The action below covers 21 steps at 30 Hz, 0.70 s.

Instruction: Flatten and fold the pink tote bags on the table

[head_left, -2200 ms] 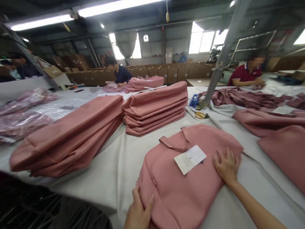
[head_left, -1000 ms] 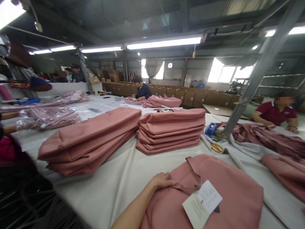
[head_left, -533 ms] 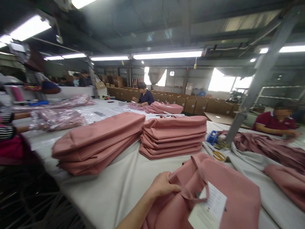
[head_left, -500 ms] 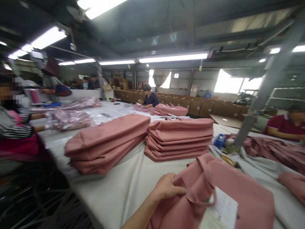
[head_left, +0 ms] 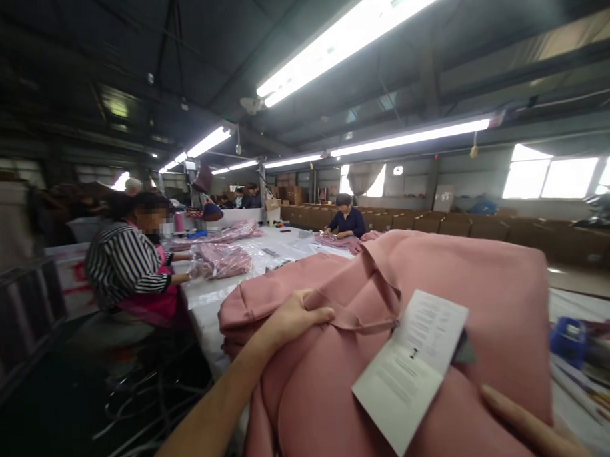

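While the pink bag [head_left: 436, 270] is raised off the surface [head_left: 586, 405] and fills the lower right of the view, the left hand [head_left: 293, 319] grasps it at its upper left edge, beside the strap [head_left: 361, 320] that loops across the front. The fingers [head_left: 313, 315] of that hand are curled over the fabric, thumb side towards the camera, so the grip is clenched on the bag. Of the right hand [head_left: 522, 427] only one finger and part of the palm show at the bottom right, pressed against the lower part of the bag; whether that grip is closed cannot be told. A white paper tag [head_left: 412, 368] with small print hangs from the strap and lies tilted against the front of the bag.

Behind the bag's left edge, the top of a stack of folded pink bags [head_left: 247, 304] shows, resting on the surface. At the right, partly blurred, a blue object [head_left: 566, 339] lies on the surface. Farther left a person in a striped top [head_left: 123, 265] sits at the surface with hands at a pink bundle in clear plastic [head_left: 226, 258]. A person in a dark top [head_left: 349, 220] works at the far end, and brown cartons [head_left: 435, 224] line the back of the hall.
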Each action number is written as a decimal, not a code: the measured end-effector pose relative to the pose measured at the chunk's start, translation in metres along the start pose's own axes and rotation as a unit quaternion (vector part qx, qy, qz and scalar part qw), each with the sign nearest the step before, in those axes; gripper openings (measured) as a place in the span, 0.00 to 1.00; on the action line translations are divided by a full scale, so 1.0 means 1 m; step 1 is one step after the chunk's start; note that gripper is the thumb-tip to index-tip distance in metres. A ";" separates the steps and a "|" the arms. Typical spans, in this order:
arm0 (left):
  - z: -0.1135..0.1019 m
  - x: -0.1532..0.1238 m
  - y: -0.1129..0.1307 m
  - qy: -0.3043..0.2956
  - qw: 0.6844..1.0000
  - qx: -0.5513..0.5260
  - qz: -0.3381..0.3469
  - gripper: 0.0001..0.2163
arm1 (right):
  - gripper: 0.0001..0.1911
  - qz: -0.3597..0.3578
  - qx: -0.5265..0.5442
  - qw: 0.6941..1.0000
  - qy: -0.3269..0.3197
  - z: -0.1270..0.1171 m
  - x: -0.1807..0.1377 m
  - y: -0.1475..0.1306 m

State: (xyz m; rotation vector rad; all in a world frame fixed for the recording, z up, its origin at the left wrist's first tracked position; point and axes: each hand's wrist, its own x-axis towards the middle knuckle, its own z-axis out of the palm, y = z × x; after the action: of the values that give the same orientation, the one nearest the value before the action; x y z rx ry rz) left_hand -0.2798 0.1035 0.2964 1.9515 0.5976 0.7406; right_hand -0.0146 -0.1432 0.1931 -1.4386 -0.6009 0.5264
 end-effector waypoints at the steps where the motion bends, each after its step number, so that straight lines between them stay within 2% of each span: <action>1: -0.023 0.005 0.001 0.014 1.000 0.023 -0.007 0.18 | 0.42 0.009 0.042 0.998 -0.035 0.022 0.008 -0.009; 4: -0.090 0.024 0.001 0.038 0.993 0.108 -0.040 0.21 | 0.41 0.066 0.182 0.969 -0.151 0.095 0.031 -0.035; 6: -0.133 0.043 0.002 0.043 0.984 0.165 -0.058 0.21 | 0.38 0.072 0.245 0.946 -0.199 0.146 0.046 -0.048; 9: -0.193 0.080 0.006 0.041 0.969 0.231 -0.075 0.21 | 0.34 -0.001 0.281 0.935 -0.216 0.217 0.071 -0.058; 12: -0.238 0.127 0.000 0.042 0.957 0.271 -0.098 0.23 | 0.32 -0.051 0.296 0.927 -0.225 0.274 0.105 -0.057; 14: -0.256 0.158 -0.018 0.040 0.953 0.281 -0.106 0.23 | 0.32 -0.063 0.303 0.924 -0.225 0.304 0.132 -0.046; 16: -0.264 0.185 -0.052 0.039 0.953 0.281 -0.107 0.22 | 0.33 -0.060 0.310 0.924 -0.216 0.329 0.163 -0.023; 19: -0.258 0.212 -0.126 0.066 0.950 0.279 -0.122 0.17 | 0.35 -0.027 0.284 0.944 -0.165 0.356 0.208 0.034; 21: -0.249 0.221 -0.180 0.091 0.946 0.277 -0.144 0.14 | 0.35 0.008 0.240 0.965 -0.110 0.364 0.232 0.078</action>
State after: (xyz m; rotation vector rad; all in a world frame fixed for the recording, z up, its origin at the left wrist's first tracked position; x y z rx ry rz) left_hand -0.3199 0.4796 0.2875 2.2378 1.2879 0.6099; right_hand -0.0814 0.2871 0.1429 -0.9331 -0.5873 0.7915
